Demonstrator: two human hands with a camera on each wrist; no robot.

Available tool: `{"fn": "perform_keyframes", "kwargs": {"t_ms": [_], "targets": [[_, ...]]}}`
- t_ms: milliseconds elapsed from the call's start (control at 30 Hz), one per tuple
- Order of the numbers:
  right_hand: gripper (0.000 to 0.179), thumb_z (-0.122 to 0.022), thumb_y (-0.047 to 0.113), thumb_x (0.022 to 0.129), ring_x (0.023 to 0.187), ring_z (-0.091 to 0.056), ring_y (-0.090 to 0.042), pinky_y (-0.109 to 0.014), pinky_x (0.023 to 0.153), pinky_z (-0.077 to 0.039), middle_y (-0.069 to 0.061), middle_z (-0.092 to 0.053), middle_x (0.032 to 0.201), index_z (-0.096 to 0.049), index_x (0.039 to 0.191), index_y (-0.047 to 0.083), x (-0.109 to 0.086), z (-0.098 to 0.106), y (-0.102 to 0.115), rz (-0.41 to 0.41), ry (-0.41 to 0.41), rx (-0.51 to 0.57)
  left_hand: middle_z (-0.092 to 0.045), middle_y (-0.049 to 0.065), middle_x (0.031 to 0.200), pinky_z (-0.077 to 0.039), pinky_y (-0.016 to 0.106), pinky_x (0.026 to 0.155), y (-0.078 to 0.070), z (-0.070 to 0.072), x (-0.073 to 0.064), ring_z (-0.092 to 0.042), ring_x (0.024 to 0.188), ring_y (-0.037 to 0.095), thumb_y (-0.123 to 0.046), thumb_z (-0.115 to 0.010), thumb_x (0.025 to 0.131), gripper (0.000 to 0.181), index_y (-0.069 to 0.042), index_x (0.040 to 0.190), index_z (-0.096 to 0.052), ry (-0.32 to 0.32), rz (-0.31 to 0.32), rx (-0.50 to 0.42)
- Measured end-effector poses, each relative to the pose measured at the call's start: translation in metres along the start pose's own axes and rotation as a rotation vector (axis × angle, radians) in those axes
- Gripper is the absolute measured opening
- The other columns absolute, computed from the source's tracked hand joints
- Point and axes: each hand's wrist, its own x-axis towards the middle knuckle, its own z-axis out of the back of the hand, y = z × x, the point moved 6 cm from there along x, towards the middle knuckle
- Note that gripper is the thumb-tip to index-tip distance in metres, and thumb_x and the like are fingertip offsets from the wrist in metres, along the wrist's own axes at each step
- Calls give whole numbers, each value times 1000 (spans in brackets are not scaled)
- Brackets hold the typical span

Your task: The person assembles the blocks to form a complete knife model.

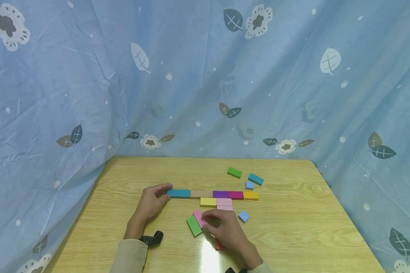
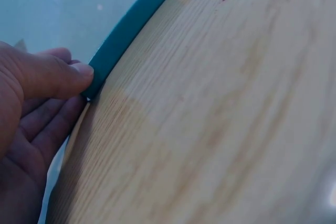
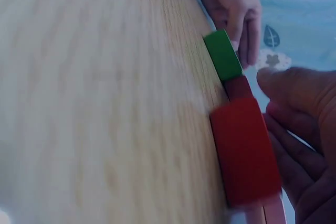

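At the left end of a row of wooden blocks, my left hand (image 1: 151, 203) pinches the end of a teal-blue block (image 1: 178, 193). In the left wrist view the thumb (image 2: 73, 80) lies on the near side of this block, with the fingers behind it. My right hand (image 1: 225, 229) hovers low with bent fingers beside a pink block (image 1: 199, 217), its fingertips close to that block's right edge. A green block (image 1: 194, 226) lies against the pink one. Partly under the right hand is a red block (image 3: 245, 153); nothing shows between thumb and fingers in the right wrist view.
The row continues with tan (image 1: 201, 194), purple (image 1: 220, 194), magenta (image 1: 235, 195) and orange (image 1: 251, 195) blocks. Below it lie a yellow block (image 1: 208, 202) and light pink blocks (image 1: 224, 201). Small blue blocks (image 1: 243, 216), a green block (image 1: 234, 172) and another teal block (image 1: 256, 179) lie apart.
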Motion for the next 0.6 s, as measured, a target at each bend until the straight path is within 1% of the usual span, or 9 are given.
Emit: {"fn": "perform_keyframes", "kwargs": {"t_ms": [200,367,500,600], "targets": [[27,-85,4,93,109,-78,-13,-33,97,-66,4,-84,115,-83,119,12,0,-3,0,-35,-18,-11,-75,10,142,-57,53,115,0,0,-1,-71,135,33,1,-77,98,45,-9,142,-74,-2,14,-4],[28,-84,3,92,109,-79,-16,-36,97,-67,3,-84,114,-83,119,11,0,-1,2,-29,-56,-37,-75,10,142,-56,53,115,-1,0,-1,-70,135,33,1,-78,98,45,-9,141,-74,-4,8,-5],[29,-86,3,90,105,-78,-13,-34,95,-66,1,-84,111,-83,118,9,0,-4,4,-20,-57,-28,-75,11,142,-57,52,115,-1,0,-1,-70,135,33,1,-77,98,45,-8,142,-74,-2,4,-7],[29,-85,1,89,102,-78,-12,-31,93,-66,1,-84,109,-83,117,8,0,-5,5,-14,-66,-46,-74,11,142,-56,52,115,0,0,-1,-70,136,33,1,-78,98,45,-8,142,-74,0,10,-13]]}}
